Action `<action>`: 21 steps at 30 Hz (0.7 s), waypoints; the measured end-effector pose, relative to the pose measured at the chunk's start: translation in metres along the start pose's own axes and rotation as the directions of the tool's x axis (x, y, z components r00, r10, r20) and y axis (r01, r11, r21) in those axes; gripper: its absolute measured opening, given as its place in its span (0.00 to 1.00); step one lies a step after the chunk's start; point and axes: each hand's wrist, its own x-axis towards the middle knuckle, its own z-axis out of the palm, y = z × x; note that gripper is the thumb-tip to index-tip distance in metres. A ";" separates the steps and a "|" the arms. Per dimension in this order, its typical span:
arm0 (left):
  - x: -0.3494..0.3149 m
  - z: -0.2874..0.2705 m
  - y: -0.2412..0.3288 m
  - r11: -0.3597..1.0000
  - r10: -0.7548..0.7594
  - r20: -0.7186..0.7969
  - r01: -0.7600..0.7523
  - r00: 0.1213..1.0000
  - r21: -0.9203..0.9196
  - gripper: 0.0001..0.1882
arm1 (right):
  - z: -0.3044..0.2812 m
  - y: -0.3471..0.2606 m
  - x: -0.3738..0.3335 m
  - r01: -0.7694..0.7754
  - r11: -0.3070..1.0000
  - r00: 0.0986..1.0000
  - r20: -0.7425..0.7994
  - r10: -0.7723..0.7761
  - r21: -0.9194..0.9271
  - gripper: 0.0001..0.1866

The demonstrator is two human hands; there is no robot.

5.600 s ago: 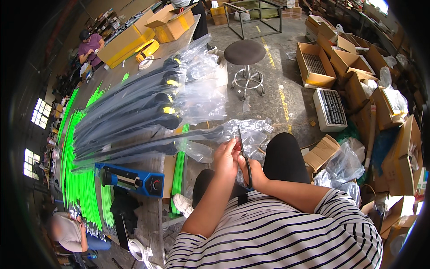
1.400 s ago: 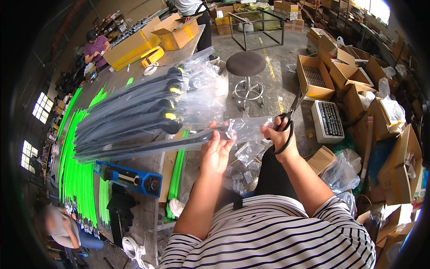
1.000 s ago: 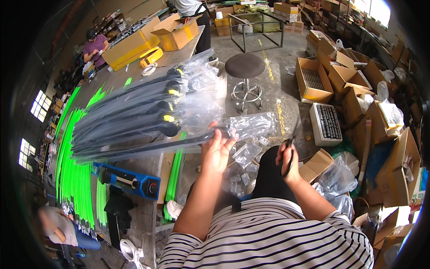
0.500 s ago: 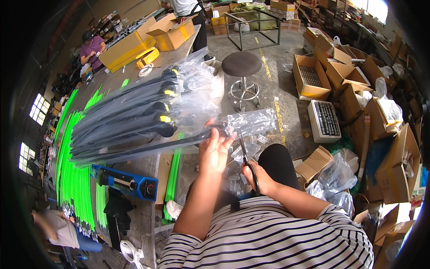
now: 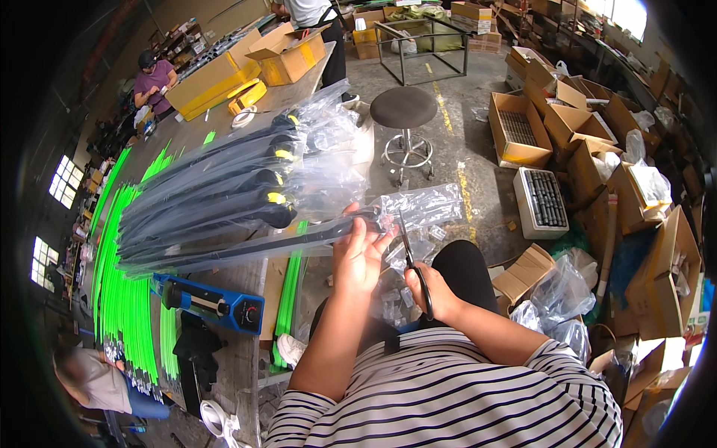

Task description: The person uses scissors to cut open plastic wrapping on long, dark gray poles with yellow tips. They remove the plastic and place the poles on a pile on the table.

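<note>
The left hand (image 5: 360, 254), nearer the work, has its grip closed on a clear plastic sleeve (image 5: 427, 205) running rightward off the counter (image 5: 239, 366) around a dark rod (image 5: 299, 243), while the right hand (image 5: 442, 300) holds black scissors (image 5: 410, 259), blades forward, crosswise to the sleeve's long axis.

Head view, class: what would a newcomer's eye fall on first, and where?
Bright green strips at the left would likely catch it first. Up and right of them, long dark things lie in clear bags. Near the middle, the left hand grips one bag, black scissors beside it in the right hand.
</note>
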 end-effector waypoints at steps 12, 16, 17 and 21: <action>-0.001 0.003 0.002 1.000 -0.011 0.025 0.012 1.000 -0.023 0.21 | 0.006 0.002 -0.003 0.058 0.998 0.989 -0.135 -0.058 -0.003 0.24; 0.000 0.003 0.001 1.000 -0.011 0.037 0.012 0.999 -0.028 0.21 | 0.006 0.003 -0.004 0.047 0.998 0.990 -0.138 -0.042 0.033 0.24; -0.001 0.004 0.001 1.000 -0.010 0.038 0.011 0.999 -0.030 0.21 | 0.006 0.003 -0.005 0.051 0.998 0.990 -0.134 -0.047 0.028 0.24; -0.002 0.005 0.001 0.999 -0.014 0.043 0.016 0.999 -0.029 0.20 | 0.005 -0.001 -0.003 0.117 0.993 0.982 -0.153 -0.115 0.007 0.25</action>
